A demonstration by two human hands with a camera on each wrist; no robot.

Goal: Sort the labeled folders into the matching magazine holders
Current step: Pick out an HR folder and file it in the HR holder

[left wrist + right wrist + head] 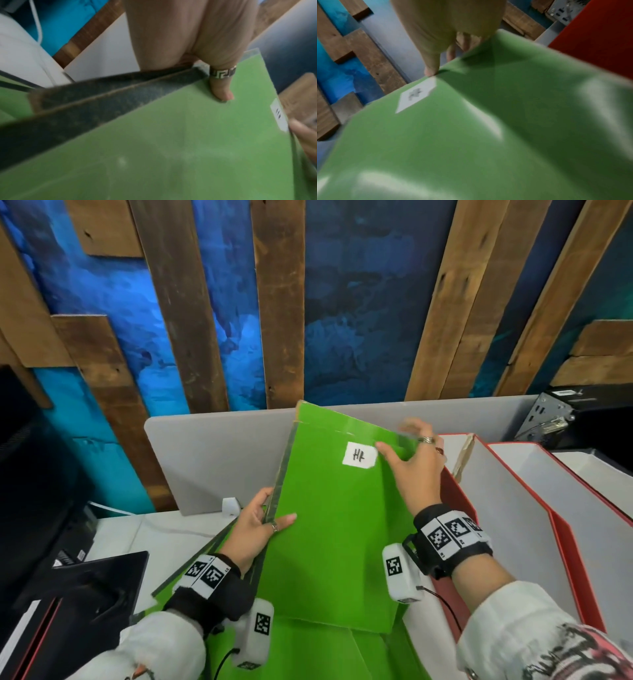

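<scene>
A green folder (pixel 329 529) with a white label (pixel 359 456) marked "HR" stands tilted up in front of me. My left hand (pixel 260 525) grips its left spine edge, thumb (pixel 221 88) on the front face and fingers behind. At the top right corner my right hand (pixel 407 453) pinches the folder, thumb (pixel 430 66) beside the label (pixel 417 94), fingers behind the top edge. More green folders (pixel 325 652) lie flat beneath. Red magazine holders (pixel 534 529) with white insides stand to the right.
A grey divider panel (pixel 212 460) runs behind the desk. A black and red holder (pixel 68 604) lies at the lower left. A small white cube (pixel 230 506) sits by the panel, and a computer case (pixel 561 416) at the back right.
</scene>
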